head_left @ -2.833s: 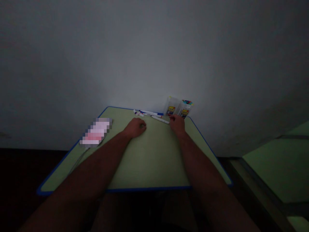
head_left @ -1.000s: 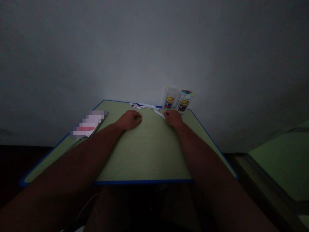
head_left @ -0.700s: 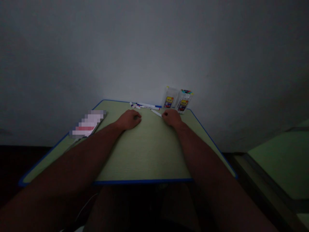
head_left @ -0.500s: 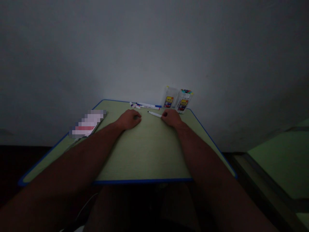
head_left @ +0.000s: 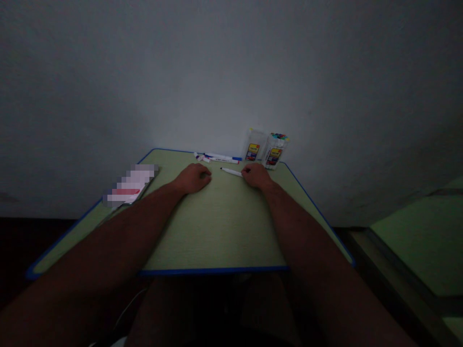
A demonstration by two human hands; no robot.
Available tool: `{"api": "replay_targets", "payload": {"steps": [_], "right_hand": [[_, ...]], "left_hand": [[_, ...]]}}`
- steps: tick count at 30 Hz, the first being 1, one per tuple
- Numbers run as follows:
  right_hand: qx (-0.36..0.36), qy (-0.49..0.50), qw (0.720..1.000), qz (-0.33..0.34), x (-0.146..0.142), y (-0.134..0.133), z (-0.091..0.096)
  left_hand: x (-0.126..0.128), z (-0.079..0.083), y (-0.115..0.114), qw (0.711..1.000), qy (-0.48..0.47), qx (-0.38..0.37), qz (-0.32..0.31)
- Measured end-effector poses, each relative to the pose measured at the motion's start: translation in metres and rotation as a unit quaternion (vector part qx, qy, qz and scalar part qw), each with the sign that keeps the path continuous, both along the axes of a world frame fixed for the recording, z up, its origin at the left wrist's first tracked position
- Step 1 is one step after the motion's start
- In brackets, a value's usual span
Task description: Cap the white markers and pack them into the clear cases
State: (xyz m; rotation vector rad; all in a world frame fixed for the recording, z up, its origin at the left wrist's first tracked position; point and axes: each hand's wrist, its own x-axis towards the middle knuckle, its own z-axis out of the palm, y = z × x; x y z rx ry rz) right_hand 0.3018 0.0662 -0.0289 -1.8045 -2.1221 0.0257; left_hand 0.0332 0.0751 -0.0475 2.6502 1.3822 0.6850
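Note:
My right hand [head_left: 256, 175] rests on the green desk [head_left: 217, 226] with its fingers closed on the end of a white marker [head_left: 230, 171], which points left over the desktop. My left hand [head_left: 193, 177] lies a little to the left of the marker's tip, fingers curled into a loose fist, nothing visible in it. Several more markers [head_left: 217, 157] lie along the desk's far edge by the wall. Two clear marker cases [head_left: 265, 149] stand at the far right corner, the right one with coloured caps showing.
A flat blurred object [head_left: 129, 184] lies on the desk's left side. The desk has a blue rim and stands against a grey wall. Another green desk [head_left: 419, 241] is at the right. The room is dim.
My right hand has drawn one white marker away from the far edge and turned it, so it now points left toward my left hand. My left hand has stayed put.

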Motion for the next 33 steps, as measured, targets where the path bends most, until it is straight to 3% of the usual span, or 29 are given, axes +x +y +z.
{"api": "replay_targets", "payload": {"steps": [15,18,20,23,28,33], "right_hand": [[-0.027,-0.011,0.999,0.031,-0.001,-0.004,0.003],[-0.020,0.040,0.999,0.031,-0.005,-0.005,0.011],[-0.020,0.124,0.992,0.011,-0.010,-0.007,0.019],[-0.069,0.294,0.953,-0.028,-0.016,-0.013,0.035],[-0.208,0.476,0.854,0.013,-0.014,-0.034,0.057],[-0.210,0.582,0.785,-0.017,-0.005,-0.045,0.046]], "left_hand": [[-0.001,-0.003,0.004,1.000,0.012,0.013,0.005],[-0.001,-0.003,0.004,1.000,0.011,0.009,0.007],[-0.001,-0.002,0.004,1.000,0.011,0.004,0.008],[-0.001,-0.002,0.005,1.000,0.007,0.004,0.001],[-0.001,-0.006,0.007,1.000,-0.003,0.016,-0.013],[-0.002,-0.006,0.007,1.000,-0.013,0.013,-0.012]]}}
